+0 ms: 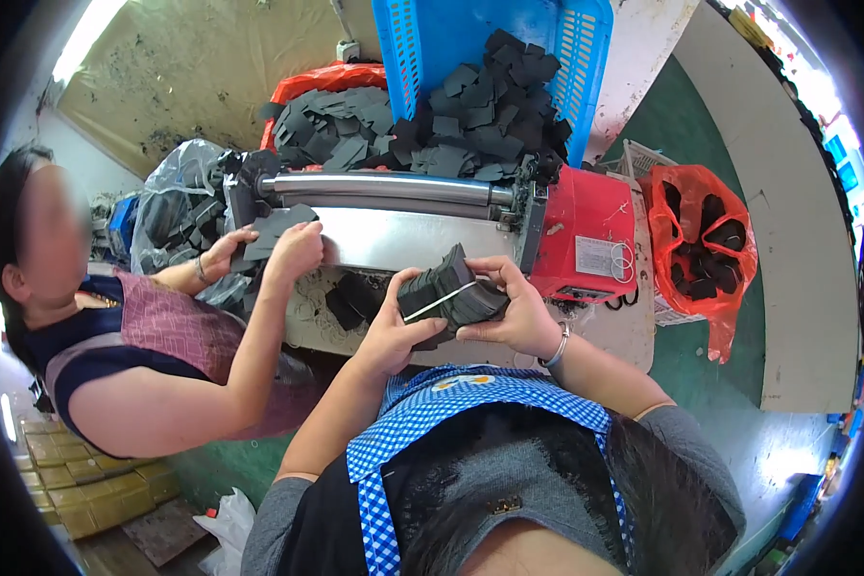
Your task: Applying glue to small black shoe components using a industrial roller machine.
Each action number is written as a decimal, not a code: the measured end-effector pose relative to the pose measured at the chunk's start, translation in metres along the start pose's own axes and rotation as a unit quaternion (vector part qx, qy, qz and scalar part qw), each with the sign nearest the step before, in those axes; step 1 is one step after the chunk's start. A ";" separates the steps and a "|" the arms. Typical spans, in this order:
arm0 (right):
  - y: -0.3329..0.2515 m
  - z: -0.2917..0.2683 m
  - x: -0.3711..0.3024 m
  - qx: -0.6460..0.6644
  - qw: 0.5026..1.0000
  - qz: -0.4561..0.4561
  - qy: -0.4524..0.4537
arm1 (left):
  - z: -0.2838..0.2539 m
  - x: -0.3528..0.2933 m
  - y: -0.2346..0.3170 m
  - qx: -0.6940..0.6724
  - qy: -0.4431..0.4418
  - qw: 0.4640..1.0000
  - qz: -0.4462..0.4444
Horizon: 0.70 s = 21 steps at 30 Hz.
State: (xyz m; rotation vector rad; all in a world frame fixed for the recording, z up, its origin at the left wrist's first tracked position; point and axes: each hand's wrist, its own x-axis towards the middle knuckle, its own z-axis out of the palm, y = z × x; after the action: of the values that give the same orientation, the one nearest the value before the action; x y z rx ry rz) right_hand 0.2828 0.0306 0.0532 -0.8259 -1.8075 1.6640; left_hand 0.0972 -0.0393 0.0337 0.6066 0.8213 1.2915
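Note:
Between my two hands is a stack of black flat pieces (451, 300) with a thin white band around it. My left hand (399, 331) is closed on the stack's left side, thumb along its near face. On the other side, my right hand (518, 312) grips the stack's right end, fingers bent around it. Just beyond my hands stands a red roller machine (581, 230) with a long metal roller (384, 187) and a pale metal plate (394, 237). Left of my left hand, more dark pieces (353, 300) lie on the table.
At my left, a co-worker (163, 336) holds dark flat pieces (276, 230) in both hands. Behind the roller are a blue basket (593, 77) and a red bag (331, 75), both with many black pieces. An orange-red bag (730, 192) stands at the right; a clear bag (187, 163) is far left.

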 end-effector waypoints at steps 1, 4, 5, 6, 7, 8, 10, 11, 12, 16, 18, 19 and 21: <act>0.001 0.004 0.002 -0.019 1.000 -0.022 0.006 | -0.007 0.000 0.004 0.004 -0.010 1.000 -0.016; -0.010 0.014 0.010 -0.187 0.973 -0.121 0.056 | -0.022 0.002 0.012 0.014 -0.007 0.999 -0.044; -0.013 0.016 0.015 -0.289 0.937 -0.178 0.089 | -0.024 0.003 0.014 0.004 0.000 0.999 -0.047; -0.016 0.017 0.020 -0.386 0.885 -0.232 0.120 | -0.027 0.005 0.017 0.002 -0.006 0.999 -0.049; -0.022 0.018 0.023 -0.434 0.858 -0.251 0.115 | -0.029 0.008 0.019 0.028 0.015 0.998 -0.055; -0.022 0.024 0.028 -0.438 0.856 -0.248 0.119 | -0.030 0.010 0.020 0.055 0.036 0.996 -0.061; -0.019 0.043 0.034 -0.419 0.863 -0.267 0.092 | -0.033 0.013 0.023 0.043 0.020 0.998 -0.047; -0.022 0.046 0.037 -0.409 0.871 -0.255 0.093 | -0.035 0.015 0.028 0.000 0.020 0.998 -0.052; -0.022 0.052 0.040 -0.410 0.871 -0.252 0.095 | -0.036 0.018 0.032 -0.043 0.021 0.997 -0.055; -0.021 0.061 0.045 -0.342 0.906 -0.181 0.174 | -0.035 0.020 0.039 0.033 0.040 0.998 -0.033; -0.020 0.045 0.046 -0.335 0.914 -0.174 0.149 | -0.037 0.017 0.041 0.025 0.037 0.998 -0.042; -0.025 0.039 0.047 -0.321 0.918 -0.176 0.152 | -0.041 0.016 0.045 0.098 -0.001 0.994 -0.047; -0.039 0.025 0.044 -0.318 0.935 -0.135 0.083 | -0.054 0.016 0.047 0.270 -0.078 0.959 -0.019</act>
State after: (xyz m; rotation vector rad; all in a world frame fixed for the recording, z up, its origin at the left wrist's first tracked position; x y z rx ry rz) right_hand 0.2321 0.0454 0.0893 -0.8878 -2.2438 0.8033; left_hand 0.0266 -0.0179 0.0360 1.1064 1.0547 0.9643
